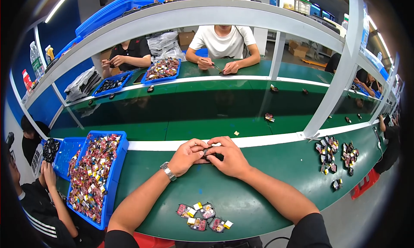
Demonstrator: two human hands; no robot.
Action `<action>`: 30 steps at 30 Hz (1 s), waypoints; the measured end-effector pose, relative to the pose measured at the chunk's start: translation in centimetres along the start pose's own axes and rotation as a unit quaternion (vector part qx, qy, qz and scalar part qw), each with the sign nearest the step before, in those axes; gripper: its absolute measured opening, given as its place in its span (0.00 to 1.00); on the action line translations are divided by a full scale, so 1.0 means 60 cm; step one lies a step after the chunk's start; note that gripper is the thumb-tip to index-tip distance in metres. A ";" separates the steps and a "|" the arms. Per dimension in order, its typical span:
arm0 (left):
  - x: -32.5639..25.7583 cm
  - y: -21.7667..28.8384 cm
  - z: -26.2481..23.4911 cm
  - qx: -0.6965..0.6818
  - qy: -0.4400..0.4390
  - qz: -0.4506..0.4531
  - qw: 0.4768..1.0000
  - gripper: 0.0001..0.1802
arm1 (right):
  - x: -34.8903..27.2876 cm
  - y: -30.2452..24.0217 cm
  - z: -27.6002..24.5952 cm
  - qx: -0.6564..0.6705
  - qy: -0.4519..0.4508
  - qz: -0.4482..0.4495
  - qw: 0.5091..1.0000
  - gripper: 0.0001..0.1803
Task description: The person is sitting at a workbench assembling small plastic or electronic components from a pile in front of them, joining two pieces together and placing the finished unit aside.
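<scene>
Over the near green bench, my left hand point(188, 155) and my right hand point(230, 158) meet with fingertips pinched together. Between them is a small black electronic unit point(207, 154), mostly covered by the fingers. Its exact form is hidden. A silver watch sits on my left wrist. Closer to me on the bench lie several open black housings point(208, 211) with red circuit boards and white-and-yellow pieces. They lie apart from both hands.
A blue tray point(124, 162) heaped with red, yellow and white electronic parts stands left of my arm. More black-and-red units point(326, 151) lie at right. Beyond a white rail point(146, 146) runs a green conveyor belt point(194, 118). A metal post point(332, 90) rises right. Other people sit around.
</scene>
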State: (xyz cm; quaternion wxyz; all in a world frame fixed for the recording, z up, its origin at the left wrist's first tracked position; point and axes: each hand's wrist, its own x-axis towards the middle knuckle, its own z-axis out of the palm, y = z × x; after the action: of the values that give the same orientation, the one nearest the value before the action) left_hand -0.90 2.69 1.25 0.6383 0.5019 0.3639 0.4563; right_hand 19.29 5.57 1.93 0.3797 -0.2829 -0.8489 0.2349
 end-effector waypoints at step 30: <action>-0.001 0.001 -0.005 -0.042 -0.027 0.009 0.999 0.11 | -0.004 -0.005 0.004 -0.007 0.030 -0.018 0.999 0.09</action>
State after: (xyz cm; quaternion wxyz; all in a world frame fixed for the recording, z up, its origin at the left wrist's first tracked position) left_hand -1.22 2.74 1.25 0.6645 0.4897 0.3228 0.4632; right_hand 19.15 5.16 1.85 0.4075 -0.2770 -0.8436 0.2135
